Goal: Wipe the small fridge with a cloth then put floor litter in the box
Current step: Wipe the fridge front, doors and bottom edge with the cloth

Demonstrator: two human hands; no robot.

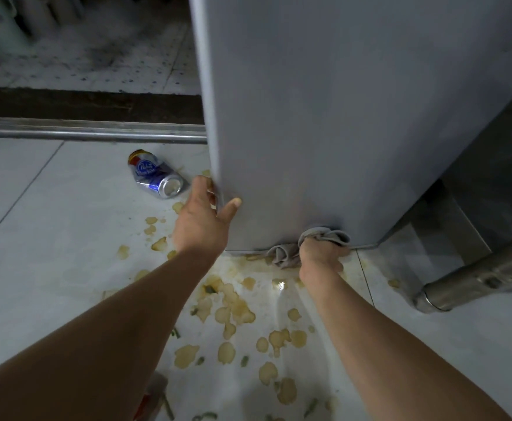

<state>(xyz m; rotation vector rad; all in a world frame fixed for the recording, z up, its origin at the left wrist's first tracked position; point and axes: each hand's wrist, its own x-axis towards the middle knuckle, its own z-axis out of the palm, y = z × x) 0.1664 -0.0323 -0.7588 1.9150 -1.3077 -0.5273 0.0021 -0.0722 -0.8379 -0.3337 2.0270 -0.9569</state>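
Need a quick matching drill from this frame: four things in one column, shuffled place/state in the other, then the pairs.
Column 1
1. cloth
2. can
3. left hand
4. stains

Column 2
A. lying dented on the floor
B. gripping the fridge edge
C. bunched in the right hand at the fridge's base
D. yellowish, spread over the tiles

Pairs: 1-C, 2-A, 3-B, 4-D

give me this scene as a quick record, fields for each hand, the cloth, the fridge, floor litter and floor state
left hand: grips the fridge's lower left edge, thumb on the front face
right hand: holds the cloth at the fridge's bottom edge
cloth: grey, bunched, against the fridge base
fridge: grey, upright on the floor
floor litter: crushed can lying left of the fridge
floor: pale tiles with yellowish spill stains
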